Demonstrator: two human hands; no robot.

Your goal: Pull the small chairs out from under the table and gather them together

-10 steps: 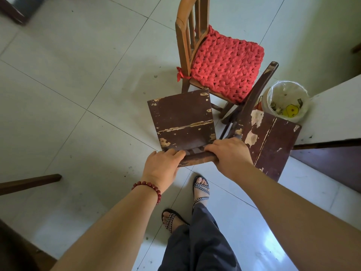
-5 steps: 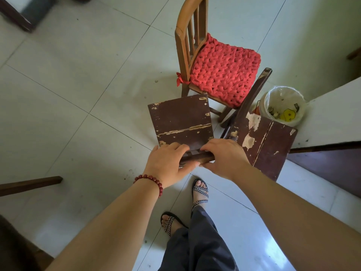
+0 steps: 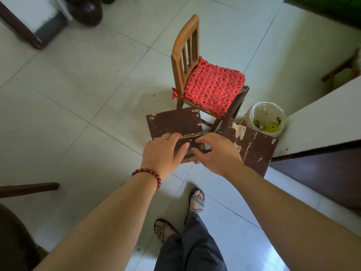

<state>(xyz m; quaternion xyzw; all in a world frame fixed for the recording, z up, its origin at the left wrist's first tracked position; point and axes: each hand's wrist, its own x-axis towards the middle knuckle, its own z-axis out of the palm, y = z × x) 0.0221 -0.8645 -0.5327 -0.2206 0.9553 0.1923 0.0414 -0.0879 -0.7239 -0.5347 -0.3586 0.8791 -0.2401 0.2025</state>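
Down by the white table (image 3: 320,114) we see a lined bin (image 3: 266,118) holding scraps and something yellow; no writing is legible. Our left hand (image 3: 163,152) and right hand (image 3: 218,153) hover loose-fingered, gripping nothing, over the near dark chair (image 3: 175,122). A second dark chair (image 3: 254,145) and the red-cushioned chair (image 3: 207,85) crowd just beside it.

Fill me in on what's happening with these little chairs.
A person stands over three small chairs grouped on the tiled floor. Both hands, left and right, hover open over the nearest dark worn chair. Another dark chair sits beside it, and a light wooden chair with a red cushion behind.
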